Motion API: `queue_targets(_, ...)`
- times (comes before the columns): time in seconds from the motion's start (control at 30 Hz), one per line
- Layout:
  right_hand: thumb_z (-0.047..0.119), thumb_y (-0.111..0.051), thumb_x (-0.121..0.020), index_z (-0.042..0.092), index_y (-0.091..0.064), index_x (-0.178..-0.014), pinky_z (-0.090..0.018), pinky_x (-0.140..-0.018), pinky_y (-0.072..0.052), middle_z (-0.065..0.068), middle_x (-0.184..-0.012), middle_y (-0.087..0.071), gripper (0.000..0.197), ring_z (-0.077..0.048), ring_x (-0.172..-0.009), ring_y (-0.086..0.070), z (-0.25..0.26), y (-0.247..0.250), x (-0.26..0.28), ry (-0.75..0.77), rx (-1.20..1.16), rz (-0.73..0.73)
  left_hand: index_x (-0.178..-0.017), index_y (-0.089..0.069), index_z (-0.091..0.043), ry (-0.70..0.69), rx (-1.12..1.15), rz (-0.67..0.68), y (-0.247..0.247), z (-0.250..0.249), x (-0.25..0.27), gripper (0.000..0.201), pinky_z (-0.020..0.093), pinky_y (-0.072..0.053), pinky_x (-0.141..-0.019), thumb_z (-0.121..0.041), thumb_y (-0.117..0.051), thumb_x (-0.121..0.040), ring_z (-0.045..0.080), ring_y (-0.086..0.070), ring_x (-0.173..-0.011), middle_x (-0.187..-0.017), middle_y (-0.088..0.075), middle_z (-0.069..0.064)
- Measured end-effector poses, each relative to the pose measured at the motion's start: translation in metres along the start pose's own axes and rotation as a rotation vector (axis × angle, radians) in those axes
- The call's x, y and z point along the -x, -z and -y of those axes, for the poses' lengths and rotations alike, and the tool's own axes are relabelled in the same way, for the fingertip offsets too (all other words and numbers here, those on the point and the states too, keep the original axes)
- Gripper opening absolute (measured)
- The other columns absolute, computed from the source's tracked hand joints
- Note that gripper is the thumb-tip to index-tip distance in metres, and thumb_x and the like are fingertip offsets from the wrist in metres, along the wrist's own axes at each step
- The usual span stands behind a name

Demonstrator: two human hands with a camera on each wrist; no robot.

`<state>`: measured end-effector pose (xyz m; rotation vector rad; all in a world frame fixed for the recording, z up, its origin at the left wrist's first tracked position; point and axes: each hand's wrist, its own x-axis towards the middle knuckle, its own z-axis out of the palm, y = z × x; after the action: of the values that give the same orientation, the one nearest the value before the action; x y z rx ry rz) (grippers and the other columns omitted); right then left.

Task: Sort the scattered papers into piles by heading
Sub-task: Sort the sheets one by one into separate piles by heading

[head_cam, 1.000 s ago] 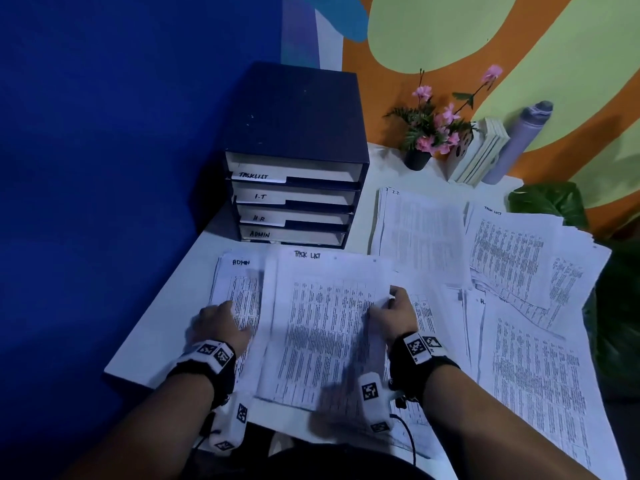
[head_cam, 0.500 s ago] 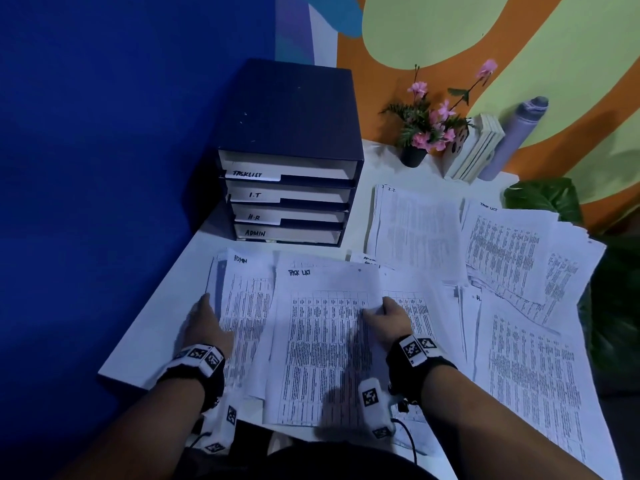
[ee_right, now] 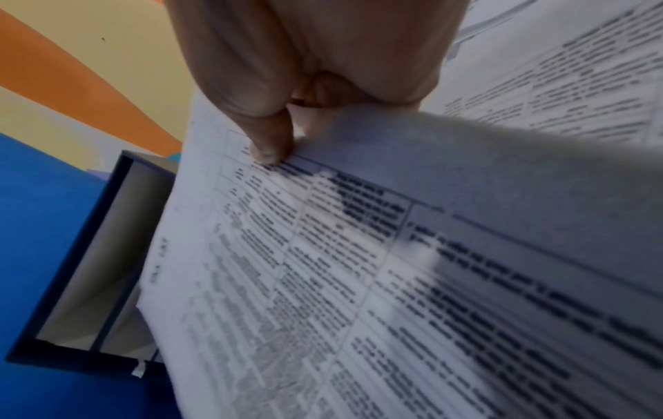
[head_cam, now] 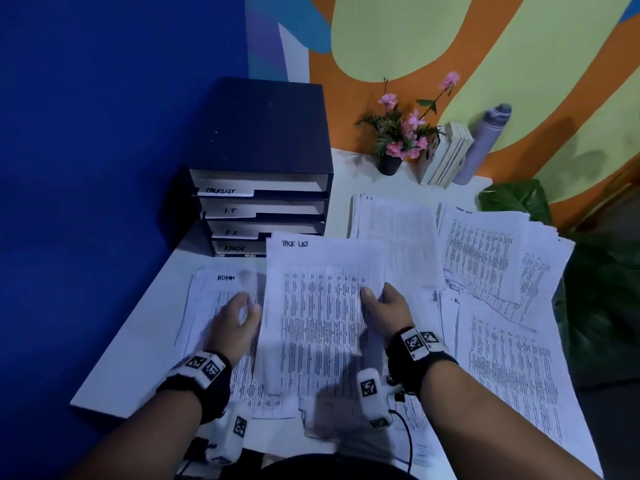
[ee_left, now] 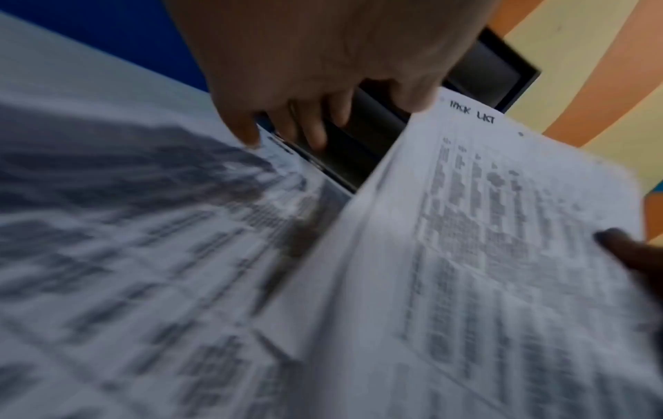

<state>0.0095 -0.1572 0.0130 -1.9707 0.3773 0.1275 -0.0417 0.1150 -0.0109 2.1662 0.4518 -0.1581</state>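
Note:
My right hand [head_cam: 375,299] pinches the right edge of a printed sheet headed "Task List" [head_cam: 322,306], thumb on top, and holds it lifted off the desk; the right wrist view shows the thumb [ee_right: 267,141] pressed on the sheet [ee_right: 358,283]. My left hand [head_cam: 237,315] hovers with loosely bent fingers over the "Admin" pile [head_cam: 221,299] at the left, holding nothing; the left wrist view shows its fingers [ee_left: 247,133] just above that pile. An "I-T" pile [head_cam: 394,226] and another "Task List" pile [head_cam: 481,251] lie further back right.
A dark drawer unit [head_cam: 259,168] labelled Tasklist, I-T, H-R, Admin stands at the back left. A flower pot [head_cam: 389,164], books [head_cam: 446,157] and a bottle [head_cam: 485,143] line the back wall. More overlapping sheets [head_cam: 512,368] cover the desk's right side.
My right hand has lifted the Task List sheet off the desk and raised it. My left hand has come off the Admin pile and shifted right towards the sheet.

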Motion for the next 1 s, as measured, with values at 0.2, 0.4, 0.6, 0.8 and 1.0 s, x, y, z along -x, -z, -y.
queue_targets(0.2, 0.037, -0.057, -0.094, 0.022, -0.048, -0.11, -0.025, -0.064, -0.048, 0.002, -0.087, -0.055, 0.024, -0.012, -0.073, -0.056, 0.01, 0.025, 0.0, -0.008, -0.084, 0.155, -0.118, -0.051, -0.02, 0.037, 0.313, -0.061, -0.024, -0.042, -0.003, 0.025, 0.038, -0.049, -0.091, -0.017, -0.056, -0.094, 0.024, -0.062, -0.1, -0.113, -0.064, 0.003)
queue_targets(0.4, 0.003, -0.055, -0.092, 0.022, -0.041, -0.13, -0.04, -0.062, -0.06, -0.01, -0.081, -0.056, 0.045, -0.022, -0.065, -0.059, -0.016, 0.054, 0.0, -0.045, 0.057, 0.181, -0.134, -0.041, -0.019, 0.044, 0.555, -0.05, -0.047, -0.076, -0.003, 0.041, 0.044, -0.047, -0.094, -0.008, -0.051, -0.096, 0.026, -0.059, -0.105, -0.117, -0.059, 0.006)
queue_targets(0.6, -0.005, -0.042, -0.092, 0.019, -0.041, -0.103, -0.026, -0.051, -0.045, -0.006, -0.082, -0.055, 0.027, -0.024, -0.061, -0.055, -0.026, 0.126, -0.035, -0.011, 0.019, -0.294, -0.145, -0.033, -0.023, 0.053, 0.257, 0.121, -0.08, -0.082, 0.004, 0.055, 0.037, -0.037, -0.105, -0.015, -0.055, -0.095, 0.025, -0.042, -0.132, -0.147, -0.039, 0.004)
queue_targets(0.8, -0.011, -0.035, -0.086, 0.015, -0.066, -0.101, -0.024, -0.047, -0.035, -0.006, -0.101, -0.06, 0.043, -0.015, -0.056, -0.048, -0.048, 0.199, -0.068, -0.099, 0.073, -0.448, -0.144, -0.037, -0.03, -0.068, -0.195, 0.255, -0.113, -0.084, 0.026, 0.061, 0.037, -0.026, -0.116, -0.032, -0.063, -0.089, 0.021, -0.028, -0.141, -0.155, -0.023, 0.001)
queue_targets(1.0, -0.011, -0.038, -0.084, 0.019, -0.06, -0.123, -0.03, -0.055, -0.047, -0.019, -0.125, -0.059, 0.054, -0.028, -0.068, -0.057, -0.076, 0.246, -0.103, -0.191, 0.106, -0.456, -0.146, -0.025, -0.047, -0.199, -0.57, 0.398, -0.143, -0.098, 0.046, 0.067, 0.053, -0.005, -0.118, -0.05, -0.057, -0.086, 0.021, 0.008, -0.148, -0.161, 0.002, -0.009)
